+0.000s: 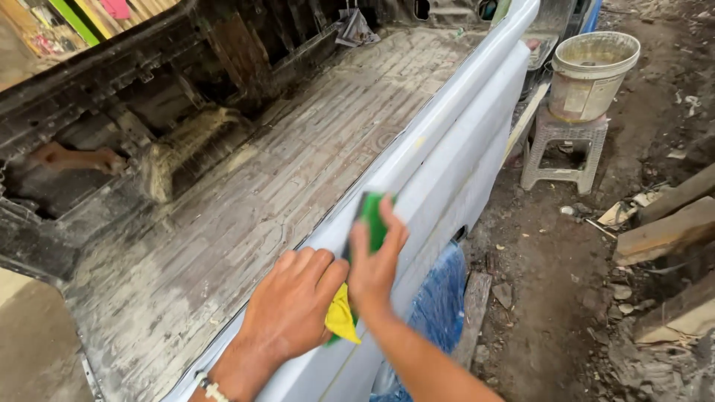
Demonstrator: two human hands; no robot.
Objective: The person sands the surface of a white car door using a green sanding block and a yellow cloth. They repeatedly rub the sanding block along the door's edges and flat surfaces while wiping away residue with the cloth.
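A pale grey truck bed side panel [462, 141] runs from bottom left to top right. My right hand [376, 257] presses a green pad [371, 216] against the panel's top rail, fingers wrapped over it. My left hand [290, 301] lies flat on the rail just behind it, touching a yellow cloth [340, 318] that pokes out between the two hands. A beaded bracelet [211, 388] sits on my left wrist.
The worn, ribbed truck bed floor [246, 193] lies left of the panel, with a rusted wheel arch [186, 145]. On the right, a dirty bucket [592, 71] stands on a white plastic stool [562, 149]. Wood planks [666, 231] and rubble lie on the dirt ground.
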